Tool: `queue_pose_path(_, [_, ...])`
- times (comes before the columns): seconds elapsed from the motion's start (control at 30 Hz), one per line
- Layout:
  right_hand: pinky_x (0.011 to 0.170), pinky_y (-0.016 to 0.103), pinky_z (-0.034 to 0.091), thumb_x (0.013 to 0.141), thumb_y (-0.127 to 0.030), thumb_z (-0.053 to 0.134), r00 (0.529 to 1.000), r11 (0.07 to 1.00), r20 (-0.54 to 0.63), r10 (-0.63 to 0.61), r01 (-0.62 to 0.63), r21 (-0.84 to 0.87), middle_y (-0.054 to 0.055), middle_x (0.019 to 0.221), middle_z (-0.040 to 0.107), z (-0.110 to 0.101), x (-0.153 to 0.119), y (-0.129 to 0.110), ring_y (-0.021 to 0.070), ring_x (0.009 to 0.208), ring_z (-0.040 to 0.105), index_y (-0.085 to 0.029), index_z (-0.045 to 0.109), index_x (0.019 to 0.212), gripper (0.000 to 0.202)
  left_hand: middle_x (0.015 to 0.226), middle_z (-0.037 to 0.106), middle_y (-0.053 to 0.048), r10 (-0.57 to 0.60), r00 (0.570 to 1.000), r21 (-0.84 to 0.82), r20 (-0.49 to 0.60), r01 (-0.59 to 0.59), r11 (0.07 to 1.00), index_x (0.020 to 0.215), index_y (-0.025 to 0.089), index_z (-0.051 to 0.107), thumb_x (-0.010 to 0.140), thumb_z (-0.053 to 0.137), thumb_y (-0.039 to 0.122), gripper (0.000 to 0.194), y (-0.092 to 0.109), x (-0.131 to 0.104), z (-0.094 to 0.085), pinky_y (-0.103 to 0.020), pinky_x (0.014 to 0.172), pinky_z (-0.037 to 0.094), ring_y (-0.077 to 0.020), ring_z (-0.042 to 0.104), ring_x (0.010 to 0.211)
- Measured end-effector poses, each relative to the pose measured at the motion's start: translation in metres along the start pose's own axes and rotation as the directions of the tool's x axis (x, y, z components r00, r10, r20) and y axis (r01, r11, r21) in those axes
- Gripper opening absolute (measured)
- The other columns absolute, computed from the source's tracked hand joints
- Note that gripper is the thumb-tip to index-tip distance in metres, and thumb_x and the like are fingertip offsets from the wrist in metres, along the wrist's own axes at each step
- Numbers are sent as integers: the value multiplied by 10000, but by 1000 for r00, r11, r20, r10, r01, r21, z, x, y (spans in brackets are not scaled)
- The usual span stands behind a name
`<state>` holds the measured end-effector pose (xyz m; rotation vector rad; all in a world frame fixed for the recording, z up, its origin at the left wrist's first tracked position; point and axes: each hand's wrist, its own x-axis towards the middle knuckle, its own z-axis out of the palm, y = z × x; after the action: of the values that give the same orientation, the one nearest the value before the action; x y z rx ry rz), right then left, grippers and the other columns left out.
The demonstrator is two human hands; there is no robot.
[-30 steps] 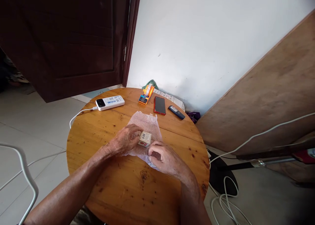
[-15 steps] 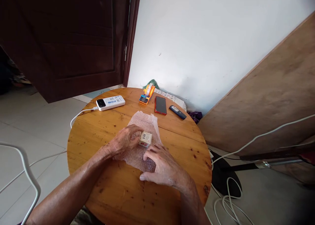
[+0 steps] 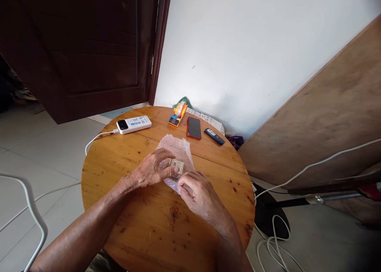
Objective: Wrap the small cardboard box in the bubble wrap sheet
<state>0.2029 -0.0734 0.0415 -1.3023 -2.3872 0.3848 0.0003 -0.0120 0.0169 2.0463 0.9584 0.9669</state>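
A small cream cardboard box (image 3: 177, 165) with a printed label and barcode sits on a sheet of bubble wrap (image 3: 171, 141) at the middle of the table. My left hand (image 3: 154, 166) grips the box from the left, its thumb across the near side and its fingers at the far side. Close by on the right, my right hand (image 3: 198, 190) has its fingers curled in a pinch on the near edge of the bubble wrap, which is folded up against the box. The right fingertips are partly hidden.
Toward the back of the round wooden table (image 3: 125, 224) lie a white power bank (image 3: 133, 124) with a cable, an orange tape dispenser (image 3: 178, 114), a red-edged phone (image 3: 194, 128) and a dark remote (image 3: 214, 136). A white cable (image 3: 38, 212) hangs at the left.
My right hand has closed from an open curve onto the bubble wrap and brought its near edge up toward the box. My left thumb has moved onto the box's near side.
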Motion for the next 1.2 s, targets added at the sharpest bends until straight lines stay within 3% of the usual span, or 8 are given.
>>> queue_pose_path(0.23, [720, 304, 400, 876, -136, 530, 994, 997, -96, 60, -56, 53, 7, 800, 672, -4, -1, 6, 175, 760, 591, -222, 582, 783, 137, 1250, 610, -119, 32, 999, 37, 34, -33, 999, 923, 190, 688, 794, 717, 444, 286, -2, -3, 2, -406, 975, 486, -264, 610, 1137])
queue_pose_path(0.5, [726, 300, 418, 937, -180, 490, 942, 998, -332, 56, -41, 52, 14, 789, 656, -1, 4, 7, 178, 768, 587, -226, 571, 813, 155, 1234, 620, -102, 49, 997, 144, 66, -58, 988, 854, 196, 669, 791, 708, 263, 100, -9, -3, 8, -395, 970, 501, -253, 602, 1138])
queue_pose_path(0.63, [735, 297, 440, 891, -205, 564, 956, 994, -282, 81, -57, 92, 18, 861, 678, 2, 4, 6, 186, 804, 607, -230, 587, 897, 34, 1167, 654, -84, 17, 999, 136, 38, -22, 990, 846, 188, 675, 824, 639, 207, 46, -12, 0, 12, -358, 902, 514, -224, 633, 1044])
queue_pose_path(0.7, [731, 297, 445, 849, -211, 608, 964, 992, -246, 104, -84, 92, 17, 880, 684, 4, 4, 6, 190, 803, 609, -231, 591, 927, 83, 1120, 671, -76, 7, 1000, 117, 18, -9, 993, 831, 183, 674, 823, 628, 197, 49, -11, 1, 13, -335, 869, 517, -206, 643, 989])
queue_pose_path(0.9, [684, 271, 455, 885, -185, 506, 949, 976, -251, 192, -159, 146, 26, 859, 696, 5, 6, 14, 186, 796, 633, -221, 619, 882, 119, 1056, 703, -58, -28, 999, 106, -24, 30, 994, 731, 178, 631, 780, 601, 136, 71, -4, 3, 13, -273, 782, 517, -176, 660, 909])
queue_pose_path(1.1, [682, 268, 471, 910, -261, 490, 936, 949, -248, 250, -187, 253, 30, 834, 691, 6, 10, 23, 181, 774, 633, -211, 628, 838, 163, 965, 723, -30, -87, 994, 91, -66, 93, 992, 862, 196, 673, 755, 606, 133, 141, -4, 5, 15, -263, 769, 515, -170, 668, 855])
queue_pose_path(1.2, [706, 269, 477, 895, -255, 498, 926, 937, -275, 257, -170, 304, 49, 943, 699, 8, 12, 24, 187, 834, 636, -204, 636, 865, 151, 926, 722, -23, -127, 990, 89, -69, 132, 987, 901, 197, 681, 752, 606, 138, 177, -4, 5, 16, -257, 742, 505, -167, 661, 823])
